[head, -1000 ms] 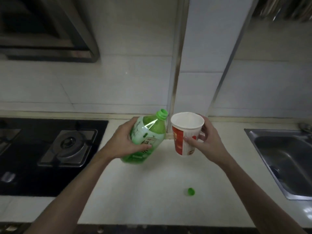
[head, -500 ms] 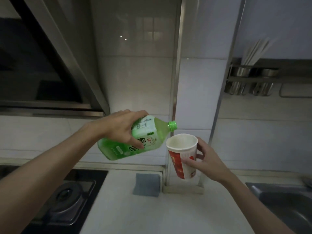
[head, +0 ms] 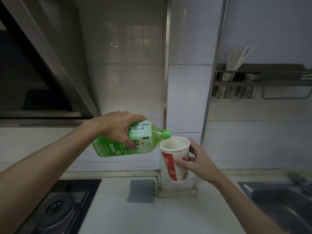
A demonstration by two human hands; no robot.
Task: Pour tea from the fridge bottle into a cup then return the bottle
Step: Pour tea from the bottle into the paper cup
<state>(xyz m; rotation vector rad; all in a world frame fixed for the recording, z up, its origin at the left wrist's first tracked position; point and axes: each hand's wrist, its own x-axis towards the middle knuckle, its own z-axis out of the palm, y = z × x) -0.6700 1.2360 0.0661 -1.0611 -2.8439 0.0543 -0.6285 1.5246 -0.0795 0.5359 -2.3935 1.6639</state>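
Countertop beneath bottle, between stove, sink

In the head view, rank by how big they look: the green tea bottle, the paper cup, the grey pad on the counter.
1. Green tea bottle, partly covered by the left hand.
2. Paper cup.
3. Grey pad; it lies farther off, so true size is unsure.

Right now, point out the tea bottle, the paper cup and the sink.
tea bottle (head: 144, 144): head view, on its label.
paper cup (head: 168, 165): head view, on its red side wall.
sink (head: 278, 208): head view, on the bare basin.
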